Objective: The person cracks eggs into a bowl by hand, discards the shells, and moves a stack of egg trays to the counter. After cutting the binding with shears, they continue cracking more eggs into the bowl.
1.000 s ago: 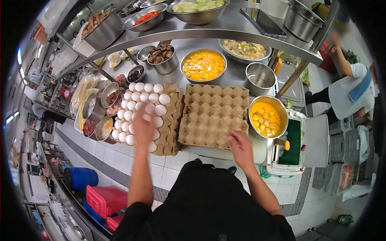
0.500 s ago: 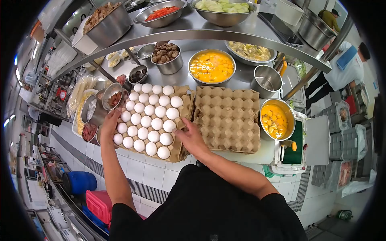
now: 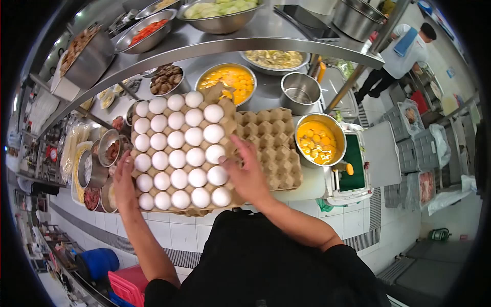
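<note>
A cardboard tray of white eggs (image 3: 176, 138) is held up between both hands, over another cardboard layer whose edge shows below it. My left hand (image 3: 124, 179) grips the tray's left side. On the right side, my right hand (image 3: 247, 171) holds the edge with its fingertips beside the eggs. An eggless stack of cardboard trays (image 3: 273, 148) lies to the right, partly covered by the egg tray. Behind stands a bowl of cracked eggs (image 3: 227, 79). A steel pot of cracked eggs (image 3: 320, 139) is right of the stack.
An overhead steel shelf (image 3: 204, 48) crosses the counter, carrying bowls and a black flat device (image 3: 307, 23). An unfilled steel pot (image 3: 300, 92) stands behind the stack. Small food bowls (image 3: 110, 147) crowd the left. A person in white (image 3: 406, 51) stands far right.
The egg tray is lifted closer to the camera and now overlaps the eggless stack. Both hands have moved with it, and the view has shifted to the right.
</note>
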`<state>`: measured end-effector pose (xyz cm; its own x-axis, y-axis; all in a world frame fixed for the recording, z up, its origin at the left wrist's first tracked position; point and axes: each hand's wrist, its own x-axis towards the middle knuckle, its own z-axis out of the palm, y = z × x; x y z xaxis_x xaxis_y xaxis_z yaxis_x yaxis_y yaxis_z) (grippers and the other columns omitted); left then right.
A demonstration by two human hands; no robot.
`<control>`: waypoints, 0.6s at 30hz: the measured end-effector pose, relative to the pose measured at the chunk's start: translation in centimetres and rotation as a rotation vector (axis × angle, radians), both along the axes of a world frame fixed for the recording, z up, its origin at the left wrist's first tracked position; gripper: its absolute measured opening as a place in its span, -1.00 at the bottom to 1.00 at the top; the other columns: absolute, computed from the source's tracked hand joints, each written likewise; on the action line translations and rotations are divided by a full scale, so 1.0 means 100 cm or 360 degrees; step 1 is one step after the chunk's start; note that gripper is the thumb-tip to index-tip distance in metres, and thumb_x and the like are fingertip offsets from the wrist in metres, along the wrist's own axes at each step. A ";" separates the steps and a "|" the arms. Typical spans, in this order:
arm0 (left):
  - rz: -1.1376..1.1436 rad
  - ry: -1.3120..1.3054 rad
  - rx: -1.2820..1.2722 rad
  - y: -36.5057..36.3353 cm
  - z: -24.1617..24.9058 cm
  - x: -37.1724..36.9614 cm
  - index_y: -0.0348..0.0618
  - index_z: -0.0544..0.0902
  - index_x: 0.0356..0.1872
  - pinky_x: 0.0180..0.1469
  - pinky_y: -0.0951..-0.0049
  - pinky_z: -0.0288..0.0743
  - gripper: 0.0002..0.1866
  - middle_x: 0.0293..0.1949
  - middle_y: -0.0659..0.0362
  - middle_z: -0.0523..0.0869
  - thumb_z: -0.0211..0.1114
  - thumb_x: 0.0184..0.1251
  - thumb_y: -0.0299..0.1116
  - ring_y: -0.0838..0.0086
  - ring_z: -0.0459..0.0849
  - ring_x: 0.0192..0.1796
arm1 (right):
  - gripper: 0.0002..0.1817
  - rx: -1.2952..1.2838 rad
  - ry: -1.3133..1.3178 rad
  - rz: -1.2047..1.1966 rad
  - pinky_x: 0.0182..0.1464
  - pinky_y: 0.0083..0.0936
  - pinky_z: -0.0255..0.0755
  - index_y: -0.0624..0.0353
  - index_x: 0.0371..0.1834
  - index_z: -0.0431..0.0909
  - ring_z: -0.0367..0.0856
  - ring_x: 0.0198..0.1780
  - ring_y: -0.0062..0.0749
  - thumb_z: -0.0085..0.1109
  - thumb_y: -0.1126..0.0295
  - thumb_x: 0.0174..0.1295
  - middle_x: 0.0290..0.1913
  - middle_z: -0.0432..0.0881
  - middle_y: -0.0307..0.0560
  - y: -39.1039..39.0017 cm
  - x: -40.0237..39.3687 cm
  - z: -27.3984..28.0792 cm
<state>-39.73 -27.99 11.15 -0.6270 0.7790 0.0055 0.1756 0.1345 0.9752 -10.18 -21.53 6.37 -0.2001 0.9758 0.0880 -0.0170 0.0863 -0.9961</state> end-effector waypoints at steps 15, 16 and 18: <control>-0.0457 0.0106 -0.0419 0.047 -0.062 0.190 -0.49 0.26 0.44 0.42 0.39 0.23 -0.29 0.34 -0.20 0.47 0.13 0.53 -0.08 0.25 0.42 0.39 | -0.25 -0.0062 -0.0653 -0.0199 0.54 -0.28 0.00 0.35 0.44 0.29 0.11 0.58 -0.02 0.30 0.13 0.30 0.51 0.21 0.31 0.016 0.154 -0.080; -0.0555 0.0107 -0.0509 0.057 -0.078 0.179 -0.47 0.13 0.50 0.50 0.33 0.12 -0.16 0.47 -0.26 0.29 0.14 0.48 0.02 0.10 0.29 0.51 | -0.25 -0.0084 -0.0624 -0.0158 0.54 -0.27 0.00 0.35 0.45 0.27 0.09 0.58 0.01 0.28 0.14 0.31 0.51 0.19 0.34 0.011 0.154 -0.072; -0.0521 0.0203 -0.0570 0.057 -0.094 0.175 -0.48 0.11 0.50 0.49 0.33 0.12 -0.14 0.46 -0.26 0.29 0.15 0.46 0.04 0.09 0.29 0.51 | -0.28 -0.0038 -0.0583 -0.0128 0.54 -0.25 0.01 0.36 0.47 0.24 0.10 0.58 0.08 0.22 0.18 0.36 0.51 0.17 0.43 0.007 0.154 -0.073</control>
